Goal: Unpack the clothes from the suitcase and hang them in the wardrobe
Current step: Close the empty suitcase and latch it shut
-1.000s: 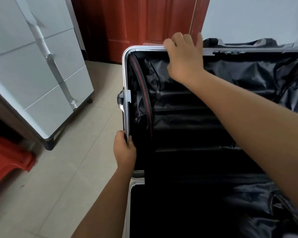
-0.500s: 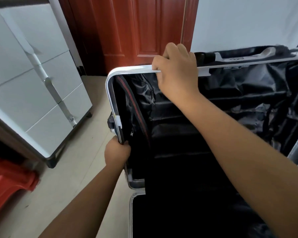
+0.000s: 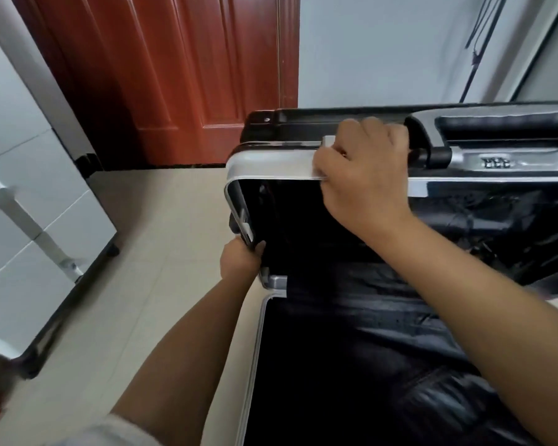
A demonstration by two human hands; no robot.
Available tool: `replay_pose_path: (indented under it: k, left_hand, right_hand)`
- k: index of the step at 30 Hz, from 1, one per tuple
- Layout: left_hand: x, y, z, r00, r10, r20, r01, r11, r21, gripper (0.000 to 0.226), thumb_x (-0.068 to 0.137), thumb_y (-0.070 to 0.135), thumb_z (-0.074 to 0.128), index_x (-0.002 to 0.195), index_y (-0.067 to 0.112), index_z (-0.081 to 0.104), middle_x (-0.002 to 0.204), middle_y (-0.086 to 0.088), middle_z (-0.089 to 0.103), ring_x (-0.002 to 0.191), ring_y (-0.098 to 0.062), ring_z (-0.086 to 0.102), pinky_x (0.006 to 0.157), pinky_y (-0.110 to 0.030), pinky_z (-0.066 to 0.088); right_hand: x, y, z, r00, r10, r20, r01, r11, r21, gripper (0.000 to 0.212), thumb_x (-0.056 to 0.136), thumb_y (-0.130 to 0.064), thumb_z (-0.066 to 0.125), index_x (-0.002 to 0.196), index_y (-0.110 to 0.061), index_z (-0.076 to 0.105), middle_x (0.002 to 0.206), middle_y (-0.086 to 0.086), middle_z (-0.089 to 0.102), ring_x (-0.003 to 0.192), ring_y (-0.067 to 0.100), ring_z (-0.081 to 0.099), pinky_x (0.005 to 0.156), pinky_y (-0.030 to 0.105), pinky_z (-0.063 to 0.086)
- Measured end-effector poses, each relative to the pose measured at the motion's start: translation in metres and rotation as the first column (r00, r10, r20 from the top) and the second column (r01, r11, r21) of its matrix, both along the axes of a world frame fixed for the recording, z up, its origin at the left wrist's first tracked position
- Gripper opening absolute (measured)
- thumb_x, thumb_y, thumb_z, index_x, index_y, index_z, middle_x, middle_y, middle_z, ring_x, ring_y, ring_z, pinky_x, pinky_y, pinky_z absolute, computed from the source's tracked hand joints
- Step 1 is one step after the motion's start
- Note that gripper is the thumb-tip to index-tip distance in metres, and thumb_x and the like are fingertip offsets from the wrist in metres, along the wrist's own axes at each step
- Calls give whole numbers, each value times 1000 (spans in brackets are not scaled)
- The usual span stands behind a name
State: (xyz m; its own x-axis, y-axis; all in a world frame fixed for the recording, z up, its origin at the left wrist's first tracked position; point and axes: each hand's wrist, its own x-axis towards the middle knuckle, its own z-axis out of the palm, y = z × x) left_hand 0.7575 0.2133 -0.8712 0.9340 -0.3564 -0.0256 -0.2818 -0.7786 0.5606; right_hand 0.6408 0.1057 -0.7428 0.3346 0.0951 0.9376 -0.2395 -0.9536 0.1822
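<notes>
Two hands hold the suitcase point(image 3: 335, 365) lid point(image 3: 271, 162), which stands raised over the open case on the floor point(image 3: 149, 252). Right hand point(image 3: 364, 175) is curled over the far metal rim; left hand point(image 3: 240, 260) pinches the left edge. Rigid shell, probably weighty, so the frame looks the best grip. Black lining looks slippery. Embossed marks beside the carry handle point(image 3: 503, 123) are unreadable.
</notes>
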Motion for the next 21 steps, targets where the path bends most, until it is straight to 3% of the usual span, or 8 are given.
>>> replay_pose_path:
  k: [3, 5, 8, 10, 13, 17, 19, 21]
  left_hand:
    - [-5, 4, -6, 972, -235, -8, 235, 972, 30, 35, 91, 17, 54, 120, -3, 55, 119, -22, 60, 113, -35, 54, 85, -33, 41]
    - [-7, 18, -10, 953, -302, -21, 300, 952, -59, 31, 87, -2, 52, 118, -7, 54, 118, -21, 60, 114, -33, 55, 79, -25, 40]
    - [-9, 40, -7, 981, -192, -37, 169, 927, -336, 30, 82, -16, 42, 98, 1, 61, 102, -18, 63, 103, -32, 58, 77, -27, 45]
    - [-10, 49, 12, 985, -106, -139, 3, 805, -594, 27, 84, -12, 42, 86, 9, 59, 83, -4, 60, 83, -24, 58, 67, -22, 50]
    - [-11, 51, 58, 964, -196, -180, -28, 598, -801, 28, 90, -3, 36, 109, 1, 56, 85, 7, 60, 77, -6, 57, 60, -11, 46]
    - [-37, 45, 98, 885, -466, 25, 308, 543, -781, 13, 92, 25, 45, 94, 29, 58, 94, 17, 57, 89, 2, 53, 73, -10, 41]
    - [-54, 47, 100, 843, -485, 234, 516, 604, -607, 16, 86, 28, 56, 101, 25, 56, 97, 16, 56, 88, 8, 51, 80, 1, 36]
    - [-63, 54, 92, 841, -426, 333, 541, 658, -524, 25, 84, 20, 64, 108, 15, 58, 99, 12, 55, 83, 7, 50, 77, 8, 30]
  right_hand:
    - [-25, 9, -22, 998, -13, 54, 11, 999, 39, 26, 50, 15, 49, 57, -9, 57, 60, 9, 49, 65, 20, 28, 70, 33, 25]
    - [-42, 16, -38, 999, -27, 23, 27, 999, 41, 25, 57, 13, 49, 66, -8, 57, 72, 12, 54, 75, 21, 35, 87, 40, 29]
    - [-62, 32, -53, 993, -27, -115, 35, 997, 68, 29, 65, 3, 58, 87, -13, 47, 108, 16, 54, 106, 30, 42, 105, 51, 21]
    - [-75, 46, -61, 977, -32, -210, 51, 995, 86, 32, 72, -15, 62, 100, -15, 47, 119, 23, 58, 117, 34, 40, 105, 52, 21]
    - [-91, 63, -74, 962, -36, -271, 62, 994, 88, 33, 86, -38, 48, 109, -13, 48, 121, 20, 60, 118, 33, 43, 105, 52, 24]
    - [-107, 79, -89, 935, -112, -337, 133, 990, 39, 30, 87, -35, 48, 107, -12, 48, 121, 19, 61, 118, 33, 43, 103, 52, 27]
    - [-115, 83, -93, 895, -172, -411, 203, 979, 33, 36, 81, -34, 51, 110, -13, 47, 125, 17, 59, 120, 31, 41, 103, 51, 26]
    - [-123, 86, -97, 850, -199, -488, 231, 973, 6, 45, 76, -38, 52, 114, -13, 45, 127, 15, 57, 120, 28, 39, 103, 49, 25]
